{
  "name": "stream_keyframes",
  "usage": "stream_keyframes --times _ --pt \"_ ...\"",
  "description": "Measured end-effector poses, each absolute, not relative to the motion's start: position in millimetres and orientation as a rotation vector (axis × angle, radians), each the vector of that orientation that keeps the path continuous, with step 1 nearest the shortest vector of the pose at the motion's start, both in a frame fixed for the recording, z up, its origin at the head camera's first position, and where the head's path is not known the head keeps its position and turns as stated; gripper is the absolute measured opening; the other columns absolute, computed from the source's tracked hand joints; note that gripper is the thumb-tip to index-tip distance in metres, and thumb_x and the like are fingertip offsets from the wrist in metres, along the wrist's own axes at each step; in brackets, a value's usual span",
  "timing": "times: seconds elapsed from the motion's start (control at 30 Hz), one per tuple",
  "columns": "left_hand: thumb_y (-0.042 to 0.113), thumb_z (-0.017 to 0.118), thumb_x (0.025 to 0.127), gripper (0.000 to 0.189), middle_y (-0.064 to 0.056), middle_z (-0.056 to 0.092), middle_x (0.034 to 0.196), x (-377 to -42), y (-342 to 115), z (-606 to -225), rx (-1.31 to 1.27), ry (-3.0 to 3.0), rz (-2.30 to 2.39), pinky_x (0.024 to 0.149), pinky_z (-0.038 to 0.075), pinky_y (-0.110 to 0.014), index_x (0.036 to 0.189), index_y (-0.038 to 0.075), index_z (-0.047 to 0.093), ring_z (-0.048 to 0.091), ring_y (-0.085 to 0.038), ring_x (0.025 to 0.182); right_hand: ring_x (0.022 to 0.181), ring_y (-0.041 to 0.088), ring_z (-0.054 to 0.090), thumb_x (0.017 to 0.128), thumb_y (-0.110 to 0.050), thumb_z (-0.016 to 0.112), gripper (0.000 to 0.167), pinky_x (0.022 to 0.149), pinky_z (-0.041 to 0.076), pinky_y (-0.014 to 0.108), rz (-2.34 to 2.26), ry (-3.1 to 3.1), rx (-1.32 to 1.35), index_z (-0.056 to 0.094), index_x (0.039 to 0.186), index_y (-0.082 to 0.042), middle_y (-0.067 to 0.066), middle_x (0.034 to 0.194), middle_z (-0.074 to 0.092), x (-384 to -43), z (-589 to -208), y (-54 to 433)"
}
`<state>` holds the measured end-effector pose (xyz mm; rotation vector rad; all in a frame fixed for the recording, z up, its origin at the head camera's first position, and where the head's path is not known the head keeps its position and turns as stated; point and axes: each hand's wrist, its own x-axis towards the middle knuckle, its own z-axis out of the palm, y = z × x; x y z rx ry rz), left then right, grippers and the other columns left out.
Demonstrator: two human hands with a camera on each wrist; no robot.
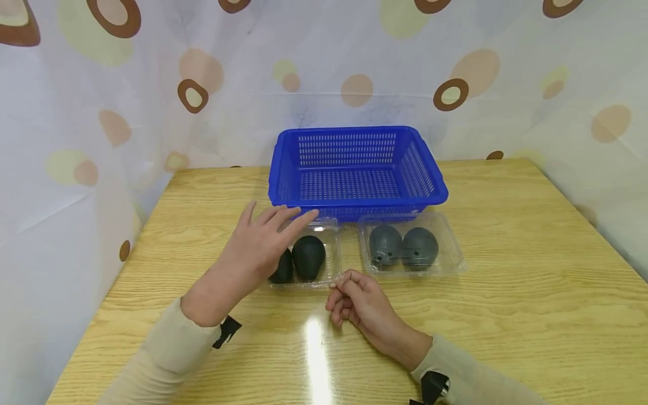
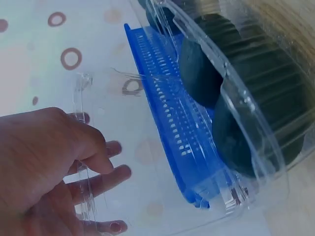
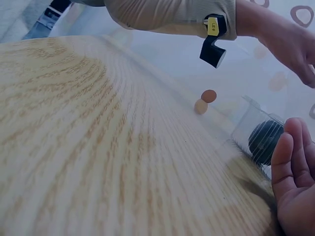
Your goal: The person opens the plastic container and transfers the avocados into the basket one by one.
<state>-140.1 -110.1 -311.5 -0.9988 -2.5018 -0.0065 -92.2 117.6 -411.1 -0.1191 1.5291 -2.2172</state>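
Observation:
A clear plastic clamshell container [image 1: 331,253] with two dark avocados [image 1: 309,257] sits left of the middle of the table, before the blue basket. My left hand [image 1: 258,242] is over it, hiding part of one avocado. In the left wrist view, that hand's thumb and fingers lie on either side of the edge of the raised clear lid [image 2: 128,147], gripping it. At the container's near right corner, my right hand [image 1: 367,309] pinches the rim between thumb and forefinger, its other fingers loosely curled.
A second clear container [image 1: 448,247], closed over two dark round avocados [image 1: 420,247], lies to the right. Behind both stands a blue perforated basket [image 1: 354,201] with nothing in it. A patterned curtain [image 1: 324,50] hangs along the wooden table's [image 1: 531,292] far edge and sides.

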Motion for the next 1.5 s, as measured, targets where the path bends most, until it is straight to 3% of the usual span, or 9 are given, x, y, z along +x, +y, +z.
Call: stream_keyframes --times 0.37,0.5,0.7,0.83,0.93,1.0,1.23,1.5 --pt "-0.006 0.065 0.088 0.072 -0.014 0.045 0.152 -149.0 -118.6 -304.7 -0.928 -2.427 -0.096 0.116 0.025 -0.066 0.151 0.019 0.041 0.040 -0.035 0.142 0.060 0.012 0.061 0.107 -0.018 0.041 0.020 0.058 0.053 0.026 -2.174 1.542 -0.113 0.051 0.106 0.001 0.002 0.079 0.069 -88.9 -409.6 120.4" --pt "-0.005 0.066 0.085 0.071 -0.015 0.043 0.153 -150.5 -123.0 -303.6 -0.973 -2.374 -0.174 0.120 0.021 -0.062 0.149 0.017 0.043 0.037 -0.035 0.144 0.060 0.012 0.061 0.106 -0.018 0.043 0.021 0.059 0.053 0.026 -2.153 1.546 -0.127 0.051 0.107 0.002 0.003 0.080 0.069 -87.9 -409.5 121.0" --pt "-0.011 0.060 0.081 0.061 -0.019 0.050 0.145 -149.2 -129.1 -307.6 -1.174 -2.202 -0.362 0.115 0.038 -0.050 0.139 0.005 0.052 0.046 -0.035 0.137 0.062 0.013 0.063 0.106 -0.018 0.044 0.023 0.060 0.055 0.026 -2.128 1.553 -0.145 0.050 0.110 0.003 0.003 0.080 0.068 -87.7 -407.6 123.4" --pt "-0.011 0.058 0.083 0.054 -0.019 0.053 0.139 -147.1 -131.7 -313.5 -1.241 -2.167 -0.448 0.099 0.052 -0.040 0.135 0.001 0.055 0.053 -0.032 0.129 0.063 0.014 0.063 0.106 -0.020 0.042 0.028 0.062 0.056 0.027 -2.089 1.576 -0.138 0.050 0.113 0.006 0.004 0.081 0.067 -88.2 -405.2 127.3" --pt "-0.006 0.062 0.084 0.055 -0.018 0.052 0.141 -145.2 -135.6 -319.2 -1.239 -2.209 -0.479 0.084 0.054 -0.034 0.137 0.001 0.053 0.054 -0.030 0.126 0.063 0.014 0.063 0.107 -0.021 0.041 0.030 0.062 0.056 0.027 -2.053 1.602 -0.140 0.050 0.113 0.007 0.004 0.081 0.067 -87.4 -403.2 131.7" --pt "-0.001 0.067 0.085 0.057 -0.018 0.051 0.142 -144.4 -138.7 -323.2 -1.237 -2.250 -0.494 0.083 0.054 -0.034 0.140 0.000 0.050 0.053 -0.029 0.126 0.063 0.014 0.063 0.107 -0.021 0.040 0.030 0.061 0.056 0.027 -2.029 1.619 -0.156 0.050 0.111 0.007 0.004 0.081 0.067 -86.4 -401.5 134.8" --pt "0.020 0.075 0.087 0.069 -0.018 0.047 0.146 -145.7 -150.4 -337.0 -1.249 -2.363 -0.539 0.105 0.048 -0.043 0.145 0.000 0.044 0.048 -0.029 0.133 0.064 0.014 0.064 0.107 -0.021 0.039 0.032 0.062 0.057 0.028 -1.936 1.711 -0.243 0.051 0.109 0.009 0.004 0.081 0.068 -83.1 -389.1 142.8" --pt "0.049 0.076 0.083 0.095 -0.016 0.036 0.156 -149.0 -159.9 -352.2 -1.134 -2.658 -0.483 0.114 0.039 -0.049 0.154 0.005 0.031 0.040 -0.031 0.142 0.069 0.021 0.067 0.108 -0.021 0.038 0.037 0.066 0.060 0.040 -1.823 1.948 -0.495 0.050 0.111 0.013 0.015 0.090 0.067 -85.4 -371.1 145.8"
